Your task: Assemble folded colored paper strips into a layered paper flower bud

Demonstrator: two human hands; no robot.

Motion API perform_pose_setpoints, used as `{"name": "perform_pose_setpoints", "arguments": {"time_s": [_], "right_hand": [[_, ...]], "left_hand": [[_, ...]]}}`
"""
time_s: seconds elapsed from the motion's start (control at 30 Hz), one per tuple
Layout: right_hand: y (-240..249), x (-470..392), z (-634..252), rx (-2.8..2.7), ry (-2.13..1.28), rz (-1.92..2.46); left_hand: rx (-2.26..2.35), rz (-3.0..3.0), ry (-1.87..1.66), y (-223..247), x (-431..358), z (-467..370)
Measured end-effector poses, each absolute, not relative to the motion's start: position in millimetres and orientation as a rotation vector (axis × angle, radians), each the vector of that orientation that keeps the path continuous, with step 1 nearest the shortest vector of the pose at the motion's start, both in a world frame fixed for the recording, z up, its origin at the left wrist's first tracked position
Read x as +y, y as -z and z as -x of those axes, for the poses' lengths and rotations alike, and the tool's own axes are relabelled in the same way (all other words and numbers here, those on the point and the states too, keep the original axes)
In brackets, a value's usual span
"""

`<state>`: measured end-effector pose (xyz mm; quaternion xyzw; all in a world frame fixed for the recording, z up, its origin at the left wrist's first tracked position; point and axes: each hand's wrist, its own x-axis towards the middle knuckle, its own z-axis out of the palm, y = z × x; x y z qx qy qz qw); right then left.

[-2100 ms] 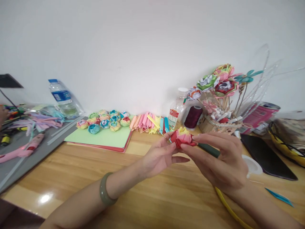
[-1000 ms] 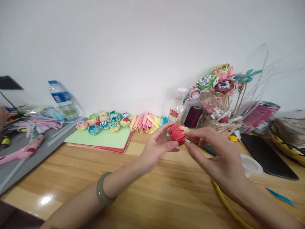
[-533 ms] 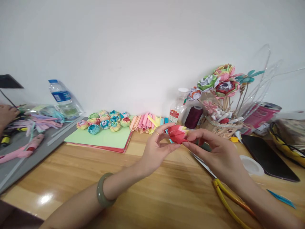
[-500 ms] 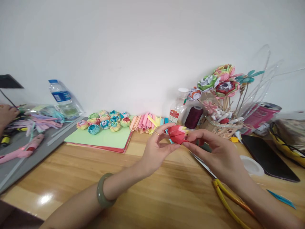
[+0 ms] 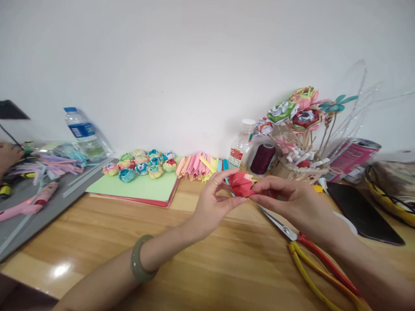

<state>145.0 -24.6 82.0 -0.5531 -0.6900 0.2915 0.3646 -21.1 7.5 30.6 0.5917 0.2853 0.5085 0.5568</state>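
Note:
Between my two hands, above the wooden table (image 5: 181,268), is a red folded paper flower (image 5: 240,185) with some yellow and pale paper at its top. The fingers and thumb of my left hand (image 5: 215,203) pinch it from the left. From the other side, my right hand (image 5: 292,203) pinches its right edge, and those fingertips cover part of the paper. Scissors (image 5: 293,235) with red and yellow handles lie on the table below my right wrist, partly hidden by it. Folded paper strips (image 5: 197,166) in pink, orange, yellow and blue lie behind my left hand.
Several finished paper flowers (image 5: 142,168) sit on green paper (image 5: 129,188). A glue bottle (image 5: 238,151), maroon thread spool (image 5: 262,159) and flower pot (image 5: 298,170) stand behind. A phone (image 5: 365,214) lies right; a water bottle (image 5: 84,136) and another person's hand (image 5: 9,157) are left.
My right hand and forearm have shifted slightly, showing more of the scissors and covering more of the white lid. The red paper flower has turned a little and stays between both hands.

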Motion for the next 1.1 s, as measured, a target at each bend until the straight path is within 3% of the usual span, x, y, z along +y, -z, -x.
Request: {"name": "perform_pose_setpoints", "arguments": {"time_s": [0.17,0.6,0.77,1.0,1.1], "right_hand": [[-78.0,-25.0,-147.3,-1.945,-0.482,1.369],[-76.5,-24.8,-143.6,-1.975,-0.436,1.357],[-72.2,-27.6,-141.7,-1.963,-0.235,1.334],[-61.9,-30.4,-137.1,-2.01,0.299,1.244],[-65.9,-31.7,-136.5,-1.993,0.144,1.255]], "left_hand": [[0.682,-1.358,-1.106,-29.5,6.6,21.5],[0.68,-1.301,-1.085,-34.9,6.3,20.5],[0.709,-1.313,-1.121,-34.3,4.0,20.2],[0.668,-1.325,-1.204,-33.5,-0.7,17.8],[0.714,-1.311,-1.237,-33.9,-0.5,17.1]]}}
